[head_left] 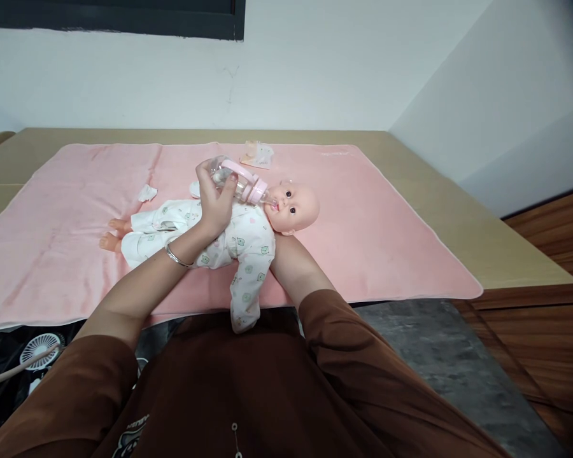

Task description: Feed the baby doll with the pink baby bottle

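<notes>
My left hand (pixel 216 202) is wrapped round a clear baby bottle (pixel 244 183) with a pink collar and pink handle. The bottle is tilted, its teat touching the mouth of a bald baby doll (pixel 296 207). Dressed in a white printed outfit (pixel 251 235), the doll lies face up, head to the right and bare feet to the left. My right forearm (pixel 300 264) passes under the doll's neck and shoulders. Behind the doll, my right hand and its fingers are hidden. One doll sleeve hangs over the front edge towards my lap.
A pink mat (pixel 377 242) covers much of the wooden table (pixel 496 254). A small printed cloth or packet (pixel 258 154) lies behind the bottle, and a crumpled white piece (pixel 148 193) near the doll's legs. A white fan (pixel 41 351) is at lower left. Walls stand behind and right.
</notes>
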`<act>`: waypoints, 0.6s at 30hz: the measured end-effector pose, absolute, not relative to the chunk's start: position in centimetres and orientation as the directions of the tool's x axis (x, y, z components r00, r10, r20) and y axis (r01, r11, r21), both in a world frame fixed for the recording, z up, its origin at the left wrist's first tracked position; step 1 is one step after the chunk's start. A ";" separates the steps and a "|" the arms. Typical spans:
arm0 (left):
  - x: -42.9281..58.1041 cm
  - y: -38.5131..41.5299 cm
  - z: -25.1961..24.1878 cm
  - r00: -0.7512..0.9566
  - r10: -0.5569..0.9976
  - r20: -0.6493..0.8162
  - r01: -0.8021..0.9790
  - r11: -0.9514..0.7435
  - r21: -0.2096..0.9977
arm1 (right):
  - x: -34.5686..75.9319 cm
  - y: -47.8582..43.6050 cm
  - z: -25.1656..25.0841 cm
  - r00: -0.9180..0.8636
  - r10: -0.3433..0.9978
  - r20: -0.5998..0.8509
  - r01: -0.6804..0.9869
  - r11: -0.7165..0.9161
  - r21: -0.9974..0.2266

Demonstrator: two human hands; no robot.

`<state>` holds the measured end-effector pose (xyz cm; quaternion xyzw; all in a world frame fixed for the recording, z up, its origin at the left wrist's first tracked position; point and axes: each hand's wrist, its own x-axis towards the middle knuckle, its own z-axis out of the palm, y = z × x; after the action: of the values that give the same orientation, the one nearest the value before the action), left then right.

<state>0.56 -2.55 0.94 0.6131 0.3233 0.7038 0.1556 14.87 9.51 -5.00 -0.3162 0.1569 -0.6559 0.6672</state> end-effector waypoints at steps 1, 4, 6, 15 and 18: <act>0.6 -2.5 0.9 -0.199 0.613 0.765 0.179 -0.745 0.643 | 15.2 9.8 -3.6 0.017 -0.991 0.130 0.769 -0.070 -0.636; 0.5 -2.5 0.9 -0.204 0.604 0.771 0.190 -0.748 0.636 | 15.7 9.6 -1.4 -0.037 -0.999 0.011 0.732 -0.035 -0.681; 0.5 -2.5 0.8 -0.203 0.600 0.774 0.198 -0.749 0.633 | 15.8 9.2 -1.2 -0.023 -0.999 0.030 0.758 -0.037 -0.651; 0.5 -2.2 0.6 -0.206 0.592 0.779 0.207 -0.752 0.626 | 16.8 9.3 -1.8 -0.087 -0.992 0.090 0.839 -0.122 -0.531; 0.5 -2.1 0.5 -0.204 0.594 0.779 0.207 -0.751 0.627 | 16.8 9.5 -2.3 -0.051 -0.995 0.083 0.821 -0.089 -0.564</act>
<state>0.49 -2.13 0.52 0.6159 0.3251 0.7044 0.1371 16.79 9.47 -2.25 -0.2328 0.1874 -0.7002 0.6484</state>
